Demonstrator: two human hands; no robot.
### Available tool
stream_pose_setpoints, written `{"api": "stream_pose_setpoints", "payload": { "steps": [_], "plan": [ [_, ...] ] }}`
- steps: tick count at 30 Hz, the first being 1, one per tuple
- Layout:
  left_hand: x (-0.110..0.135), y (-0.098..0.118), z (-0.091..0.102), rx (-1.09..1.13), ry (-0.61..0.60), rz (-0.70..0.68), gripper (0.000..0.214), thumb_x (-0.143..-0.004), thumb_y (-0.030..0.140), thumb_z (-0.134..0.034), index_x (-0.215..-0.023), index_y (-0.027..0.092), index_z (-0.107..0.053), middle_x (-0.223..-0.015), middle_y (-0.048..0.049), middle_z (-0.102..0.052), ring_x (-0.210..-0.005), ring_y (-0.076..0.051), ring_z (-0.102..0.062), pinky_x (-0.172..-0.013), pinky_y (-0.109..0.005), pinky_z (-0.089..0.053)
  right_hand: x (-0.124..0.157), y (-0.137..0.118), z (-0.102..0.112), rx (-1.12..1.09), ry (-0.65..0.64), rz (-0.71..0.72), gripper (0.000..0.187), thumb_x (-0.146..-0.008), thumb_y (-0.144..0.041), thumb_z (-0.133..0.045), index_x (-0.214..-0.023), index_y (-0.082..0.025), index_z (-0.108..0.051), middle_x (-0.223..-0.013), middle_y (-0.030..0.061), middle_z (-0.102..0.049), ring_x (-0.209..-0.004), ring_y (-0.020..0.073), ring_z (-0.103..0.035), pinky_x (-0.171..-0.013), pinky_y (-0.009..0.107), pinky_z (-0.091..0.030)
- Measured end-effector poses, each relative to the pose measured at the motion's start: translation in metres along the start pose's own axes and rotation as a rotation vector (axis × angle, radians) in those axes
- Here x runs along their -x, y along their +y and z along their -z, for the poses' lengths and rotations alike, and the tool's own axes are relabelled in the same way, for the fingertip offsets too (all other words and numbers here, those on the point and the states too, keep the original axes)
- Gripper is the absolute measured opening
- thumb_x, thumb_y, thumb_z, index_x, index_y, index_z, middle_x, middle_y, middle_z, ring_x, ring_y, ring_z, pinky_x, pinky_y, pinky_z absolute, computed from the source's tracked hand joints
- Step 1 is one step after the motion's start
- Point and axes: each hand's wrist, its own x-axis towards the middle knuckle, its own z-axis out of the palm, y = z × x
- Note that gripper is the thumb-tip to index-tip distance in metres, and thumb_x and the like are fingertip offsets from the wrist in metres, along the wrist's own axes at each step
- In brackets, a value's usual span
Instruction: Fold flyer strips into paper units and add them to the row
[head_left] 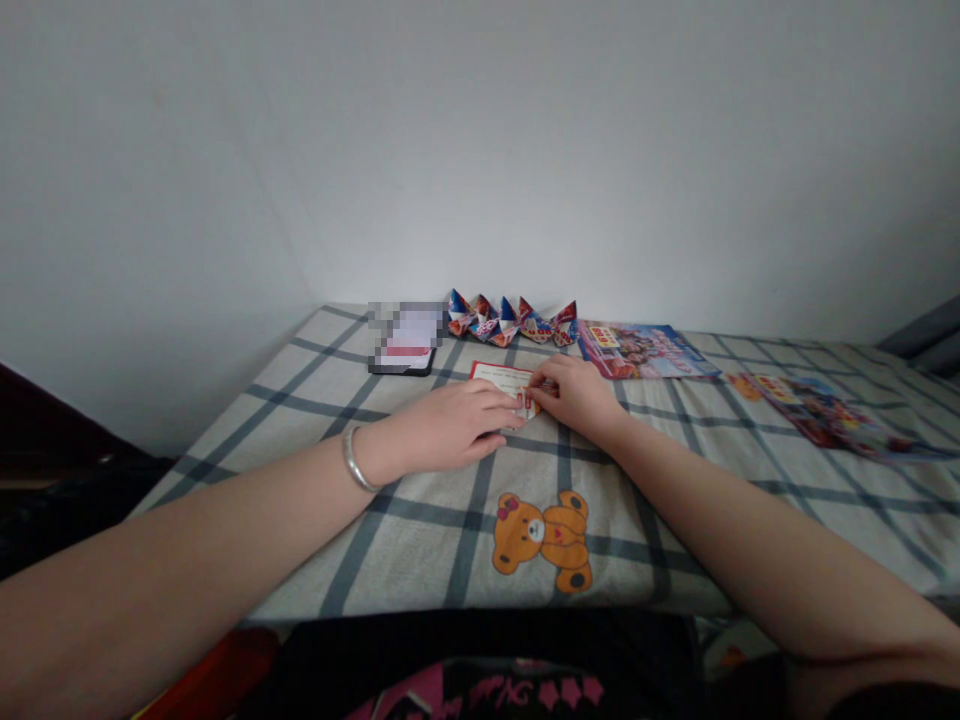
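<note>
My left hand [450,425] lies flat, fingers together, pressing down on a small sheet of paper [501,378] with a red border and white face. My right hand [574,392] pinches the same paper's right part with its fingertips, fingers curled. The paper rests on a checked cloth [420,540] with a bear print. A silver bangle [354,460] circles my left wrist. Most of the paper is hidden under both hands.
Several folded paper shapes [514,320] stand in a row by the wall. A phone [403,340] lies left of them. A printed leaflet [641,350] lies at right, another leaflet [825,412] farther right. A bear picture [546,535] is on the cloth near me.
</note>
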Motion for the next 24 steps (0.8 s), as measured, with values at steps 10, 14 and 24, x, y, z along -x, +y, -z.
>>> {"api": "stream_pose_setpoints", "payload": {
  "steps": [10, 14, 24],
  "plan": [
    [0.000, 0.001, 0.003, -0.058, 0.007, -0.034, 0.029, -0.093, 0.027, -0.053, -0.120, 0.022, -0.062, -0.127, -0.0055, -0.062, -0.119, -0.024, -0.053, -0.104, -0.040, -0.041, -0.001, 0.000, -0.003, 0.010, 0.077, 0.024, 0.011, -0.085, -0.032, -0.068, -0.087, -0.022, -0.073, -0.093, 0.0070, -0.066, -0.091, 0.0225, -0.058, -0.079, 0.034, -0.044],
    [0.000, 0.002, 0.005, -0.090, -0.004, -0.039, 0.029, -0.093, 0.028, -0.053, -0.121, 0.023, -0.062, -0.125, -0.0049, -0.063, -0.118, -0.024, -0.054, -0.103, -0.040, -0.042, 0.001, -0.002, 0.000, -0.024, 0.040, 0.039, 0.013, -0.087, -0.030, -0.066, -0.091, -0.021, -0.074, -0.091, 0.0068, -0.065, -0.084, 0.0196, -0.059, -0.073, 0.031, -0.045],
    [0.002, 0.002, 0.008, -0.117, -0.009, -0.003, 0.031, -0.092, 0.033, -0.056, -0.120, 0.022, -0.062, -0.126, -0.0068, -0.063, -0.118, -0.026, -0.055, -0.102, -0.042, -0.043, 0.011, 0.010, 0.006, -0.128, -0.034, 0.329, 0.021, -0.089, -0.024, -0.063, -0.106, -0.026, -0.075, -0.107, 0.0063, -0.070, -0.098, 0.0208, -0.062, -0.089, 0.035, -0.047]
  ]
}}
